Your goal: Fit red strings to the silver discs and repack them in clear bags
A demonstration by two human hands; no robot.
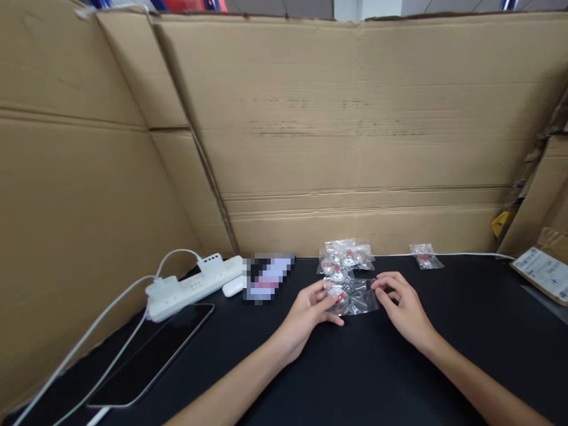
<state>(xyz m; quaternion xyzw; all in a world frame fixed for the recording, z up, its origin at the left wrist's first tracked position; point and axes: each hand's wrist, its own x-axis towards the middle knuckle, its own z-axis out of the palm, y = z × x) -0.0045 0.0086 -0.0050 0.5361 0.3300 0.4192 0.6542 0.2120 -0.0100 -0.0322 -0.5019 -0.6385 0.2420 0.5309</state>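
Between my hands a clear plastic bag (361,296) is stretched out just above the black table. Inside its left end sits a round silvery piece with a red mark (341,297). My left hand (313,310) grips that end, thumb on top of the round piece. At the bag's right edge, my right hand (402,305) pinches the plastic between thumb and fingertips. Right behind the bag lies a pile of similar small clear bags (346,257), each with round silvery pieces and red marks. What the pieces are cannot be made out.
One more small bag (426,257) lies apart at the back right, by a white cable. A white power strip (190,290), a dark tablet (153,355) and a blurred-out item (270,278) are on the left. Cardboard walls (355,148) surround the table; a labelled package (544,275) lies far right.
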